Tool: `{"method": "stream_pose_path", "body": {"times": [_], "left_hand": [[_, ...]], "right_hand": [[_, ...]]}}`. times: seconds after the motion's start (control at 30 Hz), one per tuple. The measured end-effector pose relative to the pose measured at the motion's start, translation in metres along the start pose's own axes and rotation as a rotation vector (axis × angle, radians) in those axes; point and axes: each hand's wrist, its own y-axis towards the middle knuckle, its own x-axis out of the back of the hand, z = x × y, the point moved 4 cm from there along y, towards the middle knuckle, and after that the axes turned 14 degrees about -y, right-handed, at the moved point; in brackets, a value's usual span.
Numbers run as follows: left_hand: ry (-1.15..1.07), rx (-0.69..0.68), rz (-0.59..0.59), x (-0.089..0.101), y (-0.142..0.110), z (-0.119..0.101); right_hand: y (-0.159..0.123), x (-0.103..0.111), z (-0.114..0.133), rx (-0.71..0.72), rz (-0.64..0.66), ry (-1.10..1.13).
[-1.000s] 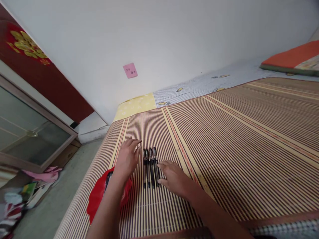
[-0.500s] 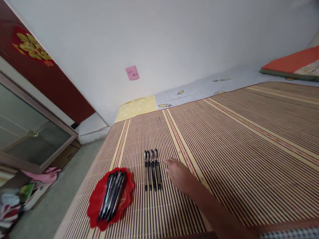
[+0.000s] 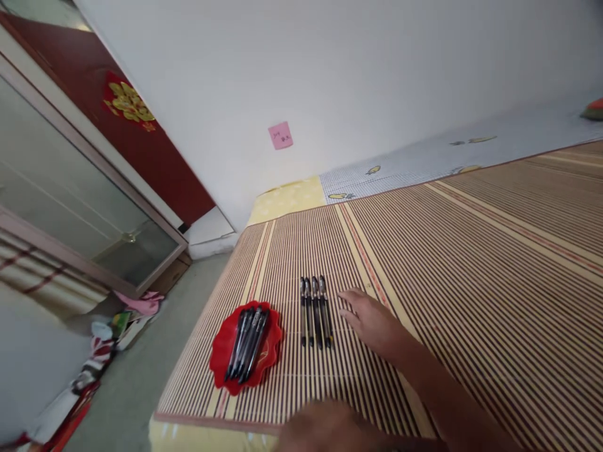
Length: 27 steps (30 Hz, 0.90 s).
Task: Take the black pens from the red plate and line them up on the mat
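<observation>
Several black-capped clear pens (image 3: 315, 314) lie side by side in a row on the striped mat (image 3: 292, 251). Just right of the row is my right hand (image 3: 374, 323), low over the mat, fingers pointing left and apart, nothing visible in it and not touching the pens. My left hand (image 3: 325, 427) is at the bottom edge, smeared by motion, so its fingers cannot be made out. Left of the row sits a red scalloped plate (image 3: 220, 351). On it rests a bundle of similar dark pens (image 3: 247, 344), tilted and overlapping.
The mat covers a bed whose near left edge drops to the grey floor (image 3: 155, 358). A pink note (image 3: 281, 135) is stuck to the white wall (image 3: 353, 75). At left stand a framed glass door (image 3: 94, 176) and floor clutter (image 3: 101, 351).
The view has swung left, so everything sits further right. My left hand has come in at the bottom edge. My right hand stays beside the row, and the pens lie as before.
</observation>
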Motion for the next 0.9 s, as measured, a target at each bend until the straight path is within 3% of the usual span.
{"method": "stream_pose_path", "body": {"times": [0.07,0.17,0.2,0.27,0.37,0.57,0.7,0.8,0.9], "left_hand": [[0.151,0.041,-0.106,0.025,0.000,0.012],[0.591,0.165,-0.379,0.079,0.003,0.037],[0.687,0.204,-0.420,0.094,0.004,0.047],[0.813,0.257,-0.439,0.117,0.009,0.066],[0.914,0.301,-0.409,0.131,0.017,0.088],[0.935,0.344,-0.381,0.130,0.030,0.096],[0.832,0.333,-0.540,0.123,0.032,0.077],[0.542,0.285,-0.630,0.098,0.043,0.056],[-0.035,0.225,-0.483,0.051,0.068,0.040]], "right_hand": [[-0.002,0.007,-0.004,-0.014,-0.015,0.012],[-0.006,0.016,-0.010,-0.038,-0.055,0.054],[-0.007,0.018,-0.012,-0.047,-0.062,0.066],[-0.009,0.021,-0.015,-0.069,-0.065,0.081],[-0.012,0.025,-0.018,-0.089,-0.068,0.092],[-0.012,0.032,-0.024,-0.073,-0.120,0.086],[-0.013,0.037,-0.024,-0.047,-0.190,0.103],[-0.015,0.042,-0.021,-0.034,-0.228,0.199],[-0.016,0.047,-0.016,-0.008,-0.235,0.406]]}}
